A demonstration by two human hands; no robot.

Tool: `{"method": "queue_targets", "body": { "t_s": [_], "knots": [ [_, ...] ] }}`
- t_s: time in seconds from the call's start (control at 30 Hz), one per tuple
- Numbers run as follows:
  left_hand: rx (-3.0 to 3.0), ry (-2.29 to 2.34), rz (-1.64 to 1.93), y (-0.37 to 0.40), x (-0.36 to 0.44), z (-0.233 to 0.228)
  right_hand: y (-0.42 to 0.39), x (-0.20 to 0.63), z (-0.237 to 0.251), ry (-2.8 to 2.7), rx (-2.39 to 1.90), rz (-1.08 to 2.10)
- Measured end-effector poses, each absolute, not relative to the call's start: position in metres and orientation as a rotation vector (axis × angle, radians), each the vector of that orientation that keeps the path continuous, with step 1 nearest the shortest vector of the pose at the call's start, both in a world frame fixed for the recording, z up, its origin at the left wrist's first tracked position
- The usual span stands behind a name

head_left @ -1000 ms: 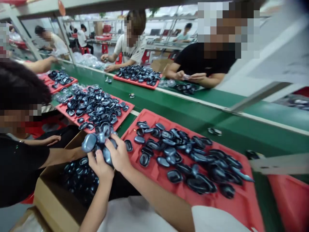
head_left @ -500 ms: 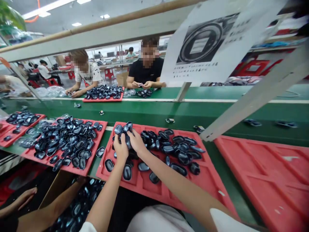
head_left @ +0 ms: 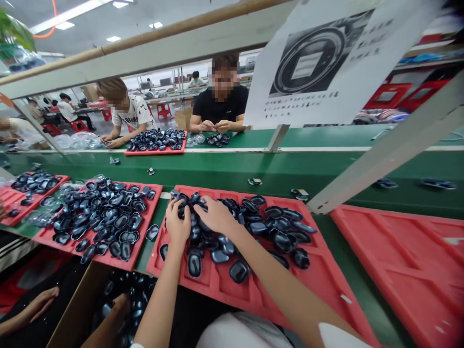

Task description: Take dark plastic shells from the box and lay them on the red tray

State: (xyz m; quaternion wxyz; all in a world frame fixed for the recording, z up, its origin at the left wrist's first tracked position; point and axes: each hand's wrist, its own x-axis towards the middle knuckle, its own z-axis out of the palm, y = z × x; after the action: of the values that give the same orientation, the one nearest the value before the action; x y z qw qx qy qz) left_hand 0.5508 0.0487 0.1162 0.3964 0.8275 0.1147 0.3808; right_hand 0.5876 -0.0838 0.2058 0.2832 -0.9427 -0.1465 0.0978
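Observation:
My left hand (head_left: 179, 220) is over the left side of a red tray (head_left: 311, 285), its fingers curled round a dark, glossy oval plastic shell (head_left: 181, 205). Beside it, my right hand (head_left: 216, 216) reaches into the heap of similar shells; its fingers are apart and touch the pieces, with the fingertips partly hidden. More shells (head_left: 281, 239) lie jumbled across the tray's upper half. A few rest nearer to me, among them one hollow shell (head_left: 239, 271) and another (head_left: 195, 264).
On the left is a second red tray (head_left: 147, 227) heaped with shells. Below it, a co-worker's hand (head_left: 121, 304) is in a cardboard box (head_left: 70, 304) of shells. A green conveyor belt (head_left: 203, 169) carries small parts. A slanted post (head_left: 384, 145) rises at the right, beside another red tray (head_left: 391, 241).
My hands have moved down from holding shells together above the tray to the heap, and slightly apart. The co-worker's arm at lower left has shifted within the box.

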Motion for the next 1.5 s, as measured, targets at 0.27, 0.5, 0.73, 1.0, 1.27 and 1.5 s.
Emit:
{"method": "queue_targets", "body": {
  "t_s": [0.27,0.5,0.73,1.0,1.27,1.5],
  "knots": [
    [2.136,0.281,0.884,0.059,0.538,0.122,-0.049,0.606,0.215,-0.697,-2.536,-0.025],
    [2.128,0.192,0.938,0.069,0.511,0.114,0.059,0.659,0.202,-1.235,-2.67,0.271],
    [2.081,0.192,0.989,0.08,0.496,0.103,0.081,0.698,0.182,-1.328,-2.832,0.407],
    [2.071,0.329,1.227,0.098,0.488,0.105,0.012,0.725,0.195,-1.391,-2.814,0.375],
    [2.2,0.336,0.758,0.118,0.49,0.1,-0.043,0.732,0.205,-1.328,-2.664,0.705],
    [2.337,0.582,0.684,0.135,0.489,0.114,-0.047,0.723,0.213,-1.197,-2.866,0.421]
  ]
}}
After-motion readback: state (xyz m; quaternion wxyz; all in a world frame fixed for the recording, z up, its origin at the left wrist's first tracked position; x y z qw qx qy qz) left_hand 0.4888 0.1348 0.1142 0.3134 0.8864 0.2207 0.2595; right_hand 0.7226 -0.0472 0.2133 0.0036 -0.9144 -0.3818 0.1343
